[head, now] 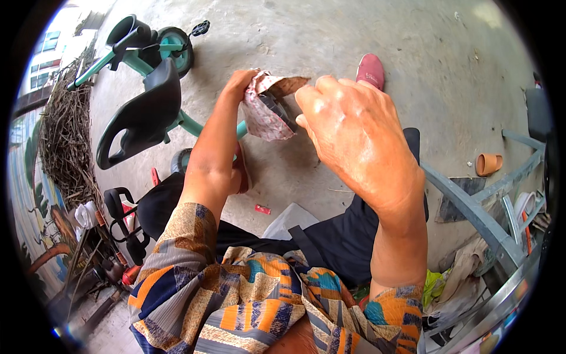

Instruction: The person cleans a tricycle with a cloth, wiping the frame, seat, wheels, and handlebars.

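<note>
My left hand (242, 81) grips a pink-and-white floral cloth (261, 116) in front of my knees. The cloth hangs down, with one brownish corner sticking out to the right. In its fold a dark piece (273, 105) shows, too little of it to name. Nearer the camera, my right hand (349, 119) is raised to the right of the cloth, back of the hand upward and fingers curled. Its fingertips point toward the cloth's corner. Whatever may be between them is hidden by the hand.
A black-and-teal child's tricycle (148, 113) stands on the left beside a stack of twigs (66, 146). On the right are a grey metal frame (479, 208) and a small terracotta-coloured pot (489, 164). My red shoe (371, 71) rests on the concrete floor (318, 35); a red wrapper (262, 209) lies nearer.
</note>
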Demonstrator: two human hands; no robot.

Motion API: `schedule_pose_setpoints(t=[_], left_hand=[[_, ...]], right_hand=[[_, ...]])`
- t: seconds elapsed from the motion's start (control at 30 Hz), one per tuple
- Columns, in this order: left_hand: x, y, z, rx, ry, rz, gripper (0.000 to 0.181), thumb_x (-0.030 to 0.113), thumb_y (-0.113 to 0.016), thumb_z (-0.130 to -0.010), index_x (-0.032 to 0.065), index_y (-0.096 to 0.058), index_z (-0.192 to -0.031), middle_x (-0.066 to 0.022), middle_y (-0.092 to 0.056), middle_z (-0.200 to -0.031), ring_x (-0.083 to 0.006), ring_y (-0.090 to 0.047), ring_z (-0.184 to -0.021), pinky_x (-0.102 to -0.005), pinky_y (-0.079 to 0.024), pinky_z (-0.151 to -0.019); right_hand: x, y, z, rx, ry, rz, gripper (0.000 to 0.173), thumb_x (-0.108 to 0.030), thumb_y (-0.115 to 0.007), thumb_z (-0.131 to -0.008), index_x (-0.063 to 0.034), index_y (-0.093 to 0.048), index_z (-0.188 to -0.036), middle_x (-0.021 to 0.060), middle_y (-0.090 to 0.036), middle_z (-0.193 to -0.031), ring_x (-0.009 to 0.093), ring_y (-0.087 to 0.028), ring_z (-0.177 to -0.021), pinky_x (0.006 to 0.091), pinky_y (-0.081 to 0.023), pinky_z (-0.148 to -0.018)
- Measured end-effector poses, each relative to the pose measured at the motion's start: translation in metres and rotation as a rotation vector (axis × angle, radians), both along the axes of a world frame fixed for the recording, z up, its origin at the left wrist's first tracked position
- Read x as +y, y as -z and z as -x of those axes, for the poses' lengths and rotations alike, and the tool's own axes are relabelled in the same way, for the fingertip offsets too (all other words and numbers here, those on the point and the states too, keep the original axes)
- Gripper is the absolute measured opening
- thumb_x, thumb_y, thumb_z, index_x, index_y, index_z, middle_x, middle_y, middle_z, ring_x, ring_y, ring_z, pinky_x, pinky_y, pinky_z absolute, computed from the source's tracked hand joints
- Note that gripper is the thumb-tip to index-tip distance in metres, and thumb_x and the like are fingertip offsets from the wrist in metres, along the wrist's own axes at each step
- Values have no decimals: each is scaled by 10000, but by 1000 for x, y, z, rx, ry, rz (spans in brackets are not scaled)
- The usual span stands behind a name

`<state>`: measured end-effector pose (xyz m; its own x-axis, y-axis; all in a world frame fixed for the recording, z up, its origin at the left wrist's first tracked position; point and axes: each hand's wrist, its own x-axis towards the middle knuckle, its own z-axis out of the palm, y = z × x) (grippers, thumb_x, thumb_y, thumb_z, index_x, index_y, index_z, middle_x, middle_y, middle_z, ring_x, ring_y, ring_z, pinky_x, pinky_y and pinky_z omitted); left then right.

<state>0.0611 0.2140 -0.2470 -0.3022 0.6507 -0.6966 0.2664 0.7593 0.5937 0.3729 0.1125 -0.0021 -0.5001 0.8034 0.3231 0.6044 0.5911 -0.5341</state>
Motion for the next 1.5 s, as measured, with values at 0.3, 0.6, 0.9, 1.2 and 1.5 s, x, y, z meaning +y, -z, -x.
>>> schedule_pose_setpoints(t=[0.3, 0.6, 0.9, 1.2, 1.5], left_hand=[[-35, 98, 48, -677, -669, -80, 161, 143, -653, -845, -14, -675, -865, -72, -660, -758, -170, -605, -600, -358, -484, -521], [-79, 14, -27, -40, -299, -624, 231, 164, -590, -873, -37, -651, -969, -81, -681, -838, -130, -585, -707, -310, -481, -636], [-157, -18, -103, 879, 381, -901, 579, 68, -582, -780, -14, -457, -1339, -218, -340, -1466, -425, -280, -1367, -490, -237, -1117], [-56, 5, -26, 190, 45, -477, 215, 195, -587, -802, 14, -653, -897, -118, -642, -731, -207, -593, -640, -384, -482, -601], [-20, 27, 23, -253, -226, 36, 391, 343, -628, -845, 5, -676, -1035, -140, -697, -975, -270, -673, -807, -418, -540, -731]], right_hand=[[-1, 8, 0, 4, -51, 35, 145, -128, -660, -784, -68, -536, -831, 88, -538, -770, 278, -577, -783, 400, -456, -717], [12, 1, 18, -214, -49, 200, 125, -123, -648, -800, -47, -554, -827, 125, -591, -772, 333, -603, -800, 448, -469, -693], [15, 3, 33, -311, -107, 219, 154, -190, -638, -821, -44, -627, -869, 146, -656, -854, 350, -634, -838, 450, -503, -707], [10, 4, 22, -136, -107, 175, 108, -128, -612, -803, -24, -621, -830, 163, -640, -808, 326, -644, -805, 421, -504, -689], [3, 17, 5, -185, -46, 91, 71, -108, -609, -804, -57, -566, -781, 118, -593, -753, 300, -622, -791, 431, -443, -686]])
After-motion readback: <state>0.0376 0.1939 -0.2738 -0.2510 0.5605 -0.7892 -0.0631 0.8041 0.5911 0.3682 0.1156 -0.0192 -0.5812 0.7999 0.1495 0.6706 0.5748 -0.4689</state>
